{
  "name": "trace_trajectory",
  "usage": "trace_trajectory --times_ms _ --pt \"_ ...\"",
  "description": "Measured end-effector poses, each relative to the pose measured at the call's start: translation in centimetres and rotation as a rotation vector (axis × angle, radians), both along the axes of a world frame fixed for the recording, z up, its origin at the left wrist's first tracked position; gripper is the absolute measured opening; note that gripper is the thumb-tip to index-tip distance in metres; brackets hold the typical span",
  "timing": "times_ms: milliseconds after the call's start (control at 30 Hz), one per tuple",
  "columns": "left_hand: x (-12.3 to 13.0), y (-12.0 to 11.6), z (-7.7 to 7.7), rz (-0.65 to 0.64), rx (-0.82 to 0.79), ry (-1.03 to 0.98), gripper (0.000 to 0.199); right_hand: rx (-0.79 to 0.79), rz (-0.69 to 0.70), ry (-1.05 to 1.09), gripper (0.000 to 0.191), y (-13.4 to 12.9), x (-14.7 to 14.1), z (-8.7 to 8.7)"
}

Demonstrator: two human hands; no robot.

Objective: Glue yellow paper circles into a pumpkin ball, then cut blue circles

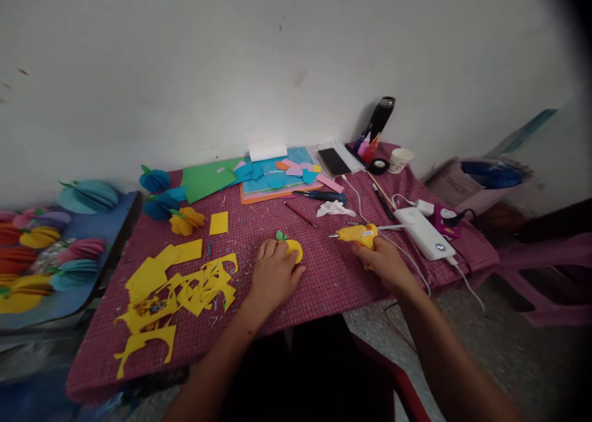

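Observation:
My left hand (274,273) rests on the tablecloth with its fingers over a rounded yellow paper cutout (296,250), holding it down. A small green paper leaf (280,235) sticks out past my fingertips; the rest of the cutout is hidden under the hand. In my right hand (383,260) is a yellow hot glue gun (355,234), gripped by its handle. Its nozzle points left towards the cutout, with a gap between them. A glue stick (393,227) protrudes from its back end.
Yellow paper scraps (198,289) spread on the left, near folded paper pumpkins (186,221). Coloured sheets (213,180), a utility knife (324,196), a pencil (300,214) and crumpled tissue (335,208) lie behind. A white power bank (423,233), cables and a paper cup (400,160) are right.

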State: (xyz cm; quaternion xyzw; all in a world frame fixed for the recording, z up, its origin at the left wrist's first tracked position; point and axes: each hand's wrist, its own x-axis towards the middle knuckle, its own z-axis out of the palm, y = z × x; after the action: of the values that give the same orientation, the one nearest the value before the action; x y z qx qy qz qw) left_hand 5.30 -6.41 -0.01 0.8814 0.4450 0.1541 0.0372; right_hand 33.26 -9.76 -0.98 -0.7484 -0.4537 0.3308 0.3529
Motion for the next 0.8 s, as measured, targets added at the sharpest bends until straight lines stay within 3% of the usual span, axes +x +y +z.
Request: trace_trajectory --times_ms 233,800 --pt "0.0 0.2 0.1 -0.001 -0.003 0.019 0.023 -0.006 -0.017 0.217 0.030 0.1 0.2 -0.8" --pt "0.7 1.1 -0.2 0.001 0.078 0.108 0.017 0.001 0.040 0.166 0.033 0.1 0.3 -1.5"
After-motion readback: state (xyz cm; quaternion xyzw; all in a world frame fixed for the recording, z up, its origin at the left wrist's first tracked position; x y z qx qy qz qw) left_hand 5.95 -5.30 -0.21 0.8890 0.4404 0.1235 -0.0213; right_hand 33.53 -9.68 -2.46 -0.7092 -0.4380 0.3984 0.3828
